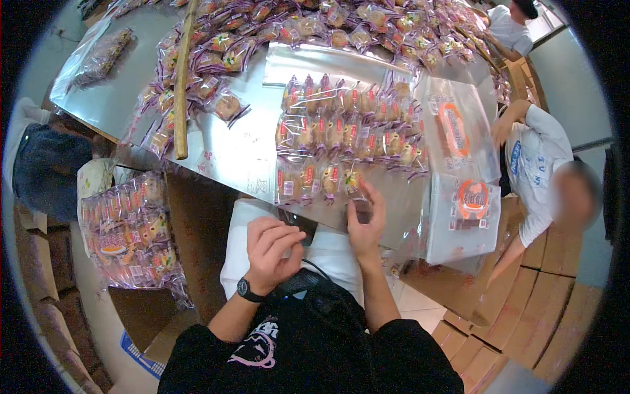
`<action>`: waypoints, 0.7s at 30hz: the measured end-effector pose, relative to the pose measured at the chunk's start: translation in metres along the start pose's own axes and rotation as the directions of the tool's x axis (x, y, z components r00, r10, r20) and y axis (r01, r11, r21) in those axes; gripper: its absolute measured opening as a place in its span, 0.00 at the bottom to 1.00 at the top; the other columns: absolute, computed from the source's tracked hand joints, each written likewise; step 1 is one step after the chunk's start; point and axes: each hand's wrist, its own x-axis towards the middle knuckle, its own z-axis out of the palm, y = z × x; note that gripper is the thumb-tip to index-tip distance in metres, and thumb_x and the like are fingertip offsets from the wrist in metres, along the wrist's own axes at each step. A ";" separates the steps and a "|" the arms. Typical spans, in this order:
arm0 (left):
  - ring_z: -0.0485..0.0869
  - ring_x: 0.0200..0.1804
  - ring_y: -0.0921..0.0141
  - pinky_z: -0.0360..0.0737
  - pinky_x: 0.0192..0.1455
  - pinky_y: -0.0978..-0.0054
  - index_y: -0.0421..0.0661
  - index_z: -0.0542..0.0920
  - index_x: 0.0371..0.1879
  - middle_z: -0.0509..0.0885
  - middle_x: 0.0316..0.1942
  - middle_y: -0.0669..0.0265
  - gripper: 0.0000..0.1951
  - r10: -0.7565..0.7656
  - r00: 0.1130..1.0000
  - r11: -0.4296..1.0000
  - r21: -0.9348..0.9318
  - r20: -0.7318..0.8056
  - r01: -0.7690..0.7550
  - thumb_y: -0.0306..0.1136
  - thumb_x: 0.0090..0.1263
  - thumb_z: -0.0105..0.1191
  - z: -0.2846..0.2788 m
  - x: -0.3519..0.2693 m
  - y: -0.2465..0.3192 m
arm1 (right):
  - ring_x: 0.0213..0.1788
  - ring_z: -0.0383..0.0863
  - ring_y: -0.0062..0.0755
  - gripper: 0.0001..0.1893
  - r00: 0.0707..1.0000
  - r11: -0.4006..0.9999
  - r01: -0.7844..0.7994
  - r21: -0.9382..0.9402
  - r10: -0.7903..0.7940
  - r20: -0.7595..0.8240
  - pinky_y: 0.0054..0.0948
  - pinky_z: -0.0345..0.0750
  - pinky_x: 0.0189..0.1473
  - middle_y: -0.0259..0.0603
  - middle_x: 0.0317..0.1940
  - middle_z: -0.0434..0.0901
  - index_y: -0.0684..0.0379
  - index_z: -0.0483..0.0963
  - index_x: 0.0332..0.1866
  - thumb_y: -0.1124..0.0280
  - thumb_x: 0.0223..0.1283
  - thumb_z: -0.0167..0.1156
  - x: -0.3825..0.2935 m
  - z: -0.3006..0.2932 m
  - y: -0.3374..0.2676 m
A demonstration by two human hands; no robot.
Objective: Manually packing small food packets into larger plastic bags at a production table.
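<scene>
Over my lap, at the table's near edge, my left hand (274,251) is loosely bent with nothing visible in it. My right hand (368,216) has thumb and forefinger apart. Its forefinger tip is at the edge of a wrapped pastry packet (352,181); whether it touches, I cannot tell. That packet ends a short front row of pastry packets (307,180), standing on edge side by side. Behind are two longer rows, the middle one (344,135) and the back one (339,98). Clear plastic film lies around the rows' right side.
Right of the rows lie printed clear plastic bags (462,216). A wooden bar (182,83) borders heaped loose packets (339,22). At left, a filled bag (130,231) rests above an open carton (147,315). Co-workers (534,152) stand at right; another person (51,167) is at left.
</scene>
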 end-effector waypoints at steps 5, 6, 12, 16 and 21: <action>0.83 0.42 0.61 0.81 0.48 0.61 0.46 0.88 0.37 0.88 0.38 0.68 0.15 0.009 1.000 0.999 0.037 -0.019 -0.008 0.17 0.49 0.65 -0.016 0.003 -0.007 | 0.70 0.74 0.51 0.30 0.929 0.864 0.364 -0.347 -0.362 0.074 0.43 0.71 0.72 0.50 0.64 0.77 0.61 0.74 0.67 0.78 0.58 0.74 0.006 0.010 -0.003; 0.83 0.41 0.61 0.81 0.48 0.62 0.46 0.88 0.37 0.88 0.37 0.67 0.15 0.011 1.000 0.999 0.038 -0.023 -0.010 0.16 0.49 0.65 -0.018 0.004 -0.009 | 0.70 0.74 0.51 0.30 0.930 0.865 0.363 -0.346 -0.360 0.074 0.43 0.71 0.72 0.50 0.64 0.77 0.61 0.74 0.67 0.78 0.58 0.74 0.005 0.011 -0.001; 0.83 0.41 0.60 0.80 0.46 0.65 0.44 0.86 0.35 0.87 0.36 0.62 0.12 -0.172 0.982 0.984 0.040 -0.078 0.176 0.13 0.54 0.62 -0.026 -0.009 -0.032 | 0.68 0.76 0.47 0.33 0.990 0.979 0.112 -0.168 -0.124 -0.065 0.40 0.73 0.69 0.49 0.62 0.78 0.64 0.72 0.71 0.70 0.62 0.75 0.003 0.002 -0.003; 0.83 0.40 0.61 0.79 0.45 0.67 0.43 0.86 0.34 0.86 0.36 0.60 0.11 -0.234 0.968 0.972 -0.026 -0.092 0.233 0.13 0.56 0.61 -0.024 -0.010 -0.038 | 0.63 0.79 0.35 0.32 0.983 0.983 -0.179 0.044 0.181 -0.030 0.34 0.75 0.66 0.47 0.62 0.80 0.65 0.71 0.73 0.64 0.68 0.71 0.027 0.002 0.003; 0.83 0.42 0.59 0.79 0.47 0.66 0.42 0.86 0.38 0.86 0.37 0.60 0.11 -0.271 0.961 0.962 -0.061 -0.054 0.268 0.15 0.57 0.64 -0.023 -0.012 -0.037 | 0.63 0.79 0.30 0.28 0.963 0.964 -0.262 0.056 0.257 0.082 0.34 0.77 0.64 0.43 0.61 0.81 0.66 0.71 0.73 0.67 0.71 0.67 0.044 -0.006 0.011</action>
